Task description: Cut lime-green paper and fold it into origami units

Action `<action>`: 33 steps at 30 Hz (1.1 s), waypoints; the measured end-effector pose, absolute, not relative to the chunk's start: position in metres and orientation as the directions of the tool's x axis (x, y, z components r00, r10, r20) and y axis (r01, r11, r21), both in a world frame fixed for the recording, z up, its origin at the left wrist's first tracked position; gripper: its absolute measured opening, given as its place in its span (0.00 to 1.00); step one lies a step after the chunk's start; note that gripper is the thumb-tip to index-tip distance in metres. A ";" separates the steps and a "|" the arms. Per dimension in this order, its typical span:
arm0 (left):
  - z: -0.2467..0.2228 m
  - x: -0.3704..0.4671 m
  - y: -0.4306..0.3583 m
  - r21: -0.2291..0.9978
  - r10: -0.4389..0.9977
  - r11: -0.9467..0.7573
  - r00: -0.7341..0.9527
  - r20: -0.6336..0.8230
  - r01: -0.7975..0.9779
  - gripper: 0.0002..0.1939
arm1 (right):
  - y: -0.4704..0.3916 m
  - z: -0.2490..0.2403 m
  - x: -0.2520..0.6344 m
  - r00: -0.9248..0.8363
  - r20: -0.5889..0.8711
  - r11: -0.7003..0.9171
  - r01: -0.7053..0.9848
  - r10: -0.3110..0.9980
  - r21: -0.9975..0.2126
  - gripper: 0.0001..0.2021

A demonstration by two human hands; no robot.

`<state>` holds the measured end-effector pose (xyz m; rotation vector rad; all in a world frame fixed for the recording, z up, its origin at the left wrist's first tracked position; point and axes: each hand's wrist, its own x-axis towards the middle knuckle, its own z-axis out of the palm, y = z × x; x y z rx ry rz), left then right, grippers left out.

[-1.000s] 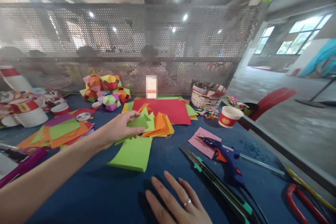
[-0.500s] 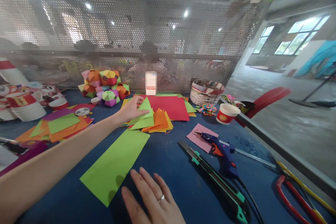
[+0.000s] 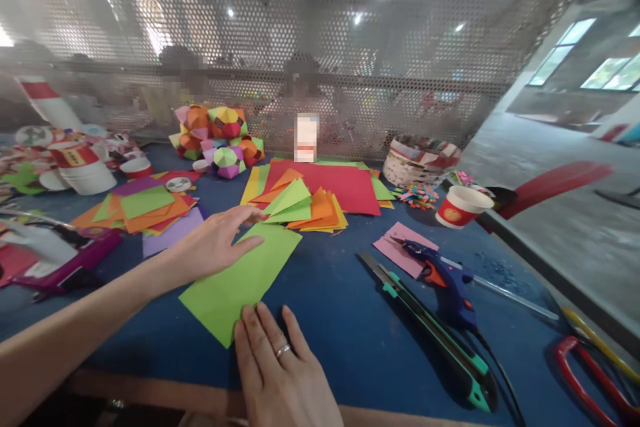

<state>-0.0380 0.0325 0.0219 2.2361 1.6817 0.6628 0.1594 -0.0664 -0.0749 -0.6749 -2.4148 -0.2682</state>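
A long light-green paper strip [image 3: 240, 277] lies slantwise on the blue table. My left hand [image 3: 225, 240] is over its upper left part, fingers apart and holding nothing. My right hand [image 3: 280, 363] lies flat at the strip's lower right edge, fingers stretched out, a ring on one finger. Just beyond the strip, folded green pieces [image 3: 293, 200] rest beside folded orange pieces [image 3: 323, 210], in front of red paper sheets [image 3: 345, 187].
On the right are a green-black cutter [image 3: 430, 330], a blue glue gun [image 3: 450, 280] on pink paper, scissors [image 3: 590, 367] and a paper cup [image 3: 463, 207]. Behind stand a woven basket [image 3: 420, 160] and colourful paper balls [image 3: 220, 140]. Coloured sheets [image 3: 145, 207] lie left.
My left hand has come back from the folded green pieces to above the strip, its fingers empty. My right hand has moved against the strip's edge. The view has shifted.
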 end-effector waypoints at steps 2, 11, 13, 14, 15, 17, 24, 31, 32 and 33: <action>0.020 -0.043 0.017 0.557 0.979 -0.202 0.148 0.142 0.805 0.25 | -0.067 -0.071 0.164 -0.715 0.570 0.863 0.505 0.405 0.021 0.26; 0.032 -0.054 -0.021 0.880 0.993 0.114 -0.071 -0.091 0.462 0.29 | -0.072 -0.063 0.163 -0.735 0.480 0.845 0.533 0.480 -0.029 0.34; 0.034 -0.055 -0.024 0.897 0.987 0.157 -0.046 -0.152 0.413 0.29 | -0.072 -0.063 0.162 -0.726 0.488 0.840 0.542 0.484 -0.026 0.33; 0.035 -0.055 -0.024 0.898 0.985 0.170 -0.041 -0.167 0.406 0.29 | -0.072 -0.063 0.162 -0.724 0.497 0.840 0.542 0.479 -0.021 0.33; 0.035 -0.054 -0.023 0.892 0.985 0.168 -0.047 -0.163 0.419 0.29 | -0.072 -0.063 0.163 -0.725 0.502 0.843 0.538 0.473 -0.017 0.33; 0.035 -0.055 -0.021 0.862 0.992 0.127 -0.082 -0.099 0.491 0.30 | -0.071 -0.062 0.164 -0.735 0.495 0.851 0.525 0.464 -0.017 0.34; 0.033 -0.059 -0.015 0.854 0.993 0.121 -0.066 -0.101 0.507 0.30 | -0.070 -0.062 0.166 -0.753 0.472 0.862 0.506 0.458 -0.029 0.34; 0.029 -0.053 -0.010 0.864 0.985 0.161 -0.027 -0.168 0.477 0.31 | -0.071 -0.062 0.166 -0.742 0.479 0.856 0.516 0.469 -0.038 0.35; 0.027 -0.053 -0.009 0.858 0.989 0.139 -0.023 -0.147 0.494 0.33 | -0.071 -0.062 0.166 -0.736 0.489 0.854 0.519 0.469 -0.037 0.35; 0.025 -0.054 -0.008 0.854 0.992 0.120 -0.019 -0.128 0.506 0.34 | -0.071 -0.062 0.166 -0.732 0.495 0.853 0.520 0.468 -0.039 0.35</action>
